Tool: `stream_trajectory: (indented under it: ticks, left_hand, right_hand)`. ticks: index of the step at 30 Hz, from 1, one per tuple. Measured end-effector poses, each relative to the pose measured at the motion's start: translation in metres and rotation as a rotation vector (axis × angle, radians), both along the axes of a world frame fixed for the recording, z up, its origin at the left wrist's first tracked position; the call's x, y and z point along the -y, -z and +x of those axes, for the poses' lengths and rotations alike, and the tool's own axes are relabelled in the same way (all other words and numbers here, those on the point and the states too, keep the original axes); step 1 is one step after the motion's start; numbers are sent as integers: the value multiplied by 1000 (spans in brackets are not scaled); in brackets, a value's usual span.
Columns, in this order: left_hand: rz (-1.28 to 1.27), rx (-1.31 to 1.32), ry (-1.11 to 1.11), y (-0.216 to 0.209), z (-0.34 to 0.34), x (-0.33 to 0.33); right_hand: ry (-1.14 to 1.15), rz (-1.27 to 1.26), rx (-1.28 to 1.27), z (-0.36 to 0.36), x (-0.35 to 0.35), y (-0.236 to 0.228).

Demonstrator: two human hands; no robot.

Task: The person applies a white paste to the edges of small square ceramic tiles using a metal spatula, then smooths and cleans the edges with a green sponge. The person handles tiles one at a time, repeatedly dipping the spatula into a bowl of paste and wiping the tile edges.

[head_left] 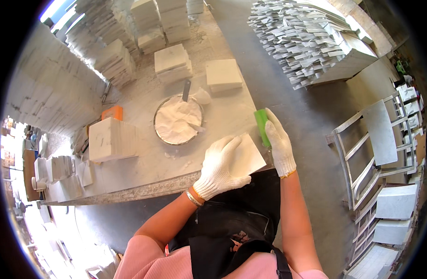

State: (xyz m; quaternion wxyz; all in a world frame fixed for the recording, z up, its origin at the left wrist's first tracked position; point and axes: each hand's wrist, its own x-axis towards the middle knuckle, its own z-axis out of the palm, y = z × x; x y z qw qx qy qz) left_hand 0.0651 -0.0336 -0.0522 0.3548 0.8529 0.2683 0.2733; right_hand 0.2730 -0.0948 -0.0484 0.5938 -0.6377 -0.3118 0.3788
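A white knitted glove covers each hand. My left hand [221, 166] lies across a square white stone tile [247, 156] at the table's front corner, fingers over its top and thumb along its near edge. Upright in my right hand [279, 142] is a green rectangular block [262, 126], gripped beside the tile's right edge; whether the block touches the tile I cannot tell. Beyond my left hand sits a round metal-rimmed bowl [156, 130] heaped with a white, crumpled-looking material [176, 118]. A flat dark handle [186, 90] sticks up from the bowl's far side.
Small tile stacks [172, 60] [223, 73] stand beyond the bowl, and a standing row of tiles [112, 139] to its left, near an orange box [112, 113]. Taller stacks [55, 81] line the far left. Right of the table are a strip pile [302, 42] and a metal rack [357, 153].
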Motion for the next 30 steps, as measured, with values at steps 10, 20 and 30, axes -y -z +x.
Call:
stream_trajectory:
  ticks: [10, 20, 30]
  left_hand:
    - [91, 27, -216, -19, -46, 28]
    - [-176, 46, -61, -43, -48, 45]
    - [-1140, 85, 99, -48, -87, 51]
  right_hand:
    - [-140, -38, 120, -58, 36, -38]
    - [-60, -52, -106, -90, 89, -47]
    - [-21, -58, -86, -91, 100, -26]
